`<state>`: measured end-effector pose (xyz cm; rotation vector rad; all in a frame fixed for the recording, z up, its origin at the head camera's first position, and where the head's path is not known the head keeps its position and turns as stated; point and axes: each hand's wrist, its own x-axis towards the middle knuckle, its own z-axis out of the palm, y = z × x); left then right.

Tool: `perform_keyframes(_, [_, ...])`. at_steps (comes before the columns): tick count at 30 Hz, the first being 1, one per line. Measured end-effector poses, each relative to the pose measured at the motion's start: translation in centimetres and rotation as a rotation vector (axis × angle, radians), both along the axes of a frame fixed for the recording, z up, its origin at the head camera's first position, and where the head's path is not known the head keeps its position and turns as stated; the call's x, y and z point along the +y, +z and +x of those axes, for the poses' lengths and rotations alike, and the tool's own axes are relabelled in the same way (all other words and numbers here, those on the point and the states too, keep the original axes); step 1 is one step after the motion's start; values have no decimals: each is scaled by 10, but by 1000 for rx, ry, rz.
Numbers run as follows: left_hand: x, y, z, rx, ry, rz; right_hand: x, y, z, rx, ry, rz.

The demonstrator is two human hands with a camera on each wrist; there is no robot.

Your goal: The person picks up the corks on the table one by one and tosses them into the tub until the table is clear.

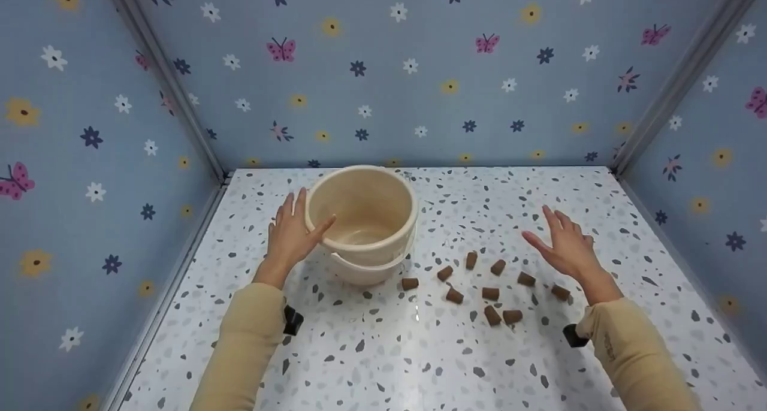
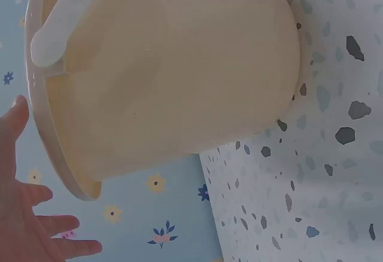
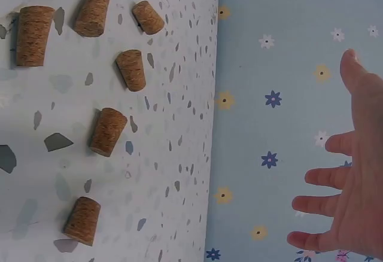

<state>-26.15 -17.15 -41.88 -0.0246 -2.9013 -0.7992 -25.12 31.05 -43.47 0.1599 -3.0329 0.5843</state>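
Note:
A cream plastic bucket [image 1: 359, 204] stands upright on the speckled table, its inside bare. Its pale handle [image 2: 63, 26] hangs down the near side. My left hand [image 1: 292, 234] is at the bucket's left rim with fingers spread; the left wrist view shows a gap between hand and rim. Several brown tapered corks [image 1: 491, 293] lie scattered right of the bucket, one cork [image 1: 410, 284] close to its base. Above the table to their right, my right hand [image 1: 568, 246] hovers with spread fingers and holds nothing. The cork [image 1: 561, 292] at the right edge of the group lies nearest to it.
Blue panels [image 1: 383, 69] with flowers and butterflies enclose the white speckled table [image 1: 335, 369] at the back and both sides. Metal corner posts [image 1: 174, 93] join the panels. A dark strap piece [image 1: 292, 321] shows at the left wrist, another [image 1: 575, 336] at the right.

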Motion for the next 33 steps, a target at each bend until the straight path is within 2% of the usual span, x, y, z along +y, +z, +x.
perform_keyframes(3, [-2,-5,2,57,43,44,3,-7,3,22,-3,-20])
perform_keyframes(9, [-6,-12,6,97,130,192,11,-24,8,53,-32,-71])
perform_keyframes(16, [-3,-19,9,154,221,351,22,-46,16,38,-124,-120])
perform_keyframes(23, [3,-28,10,163,248,492,34,-63,23,-55,-203,-223])
perform_keyframes(29, [9,-30,12,183,240,594,42,-78,28,-49,-250,-291])
perform_keyframes(33, [12,-31,12,133,251,684,46,-86,33,-79,-318,-348])
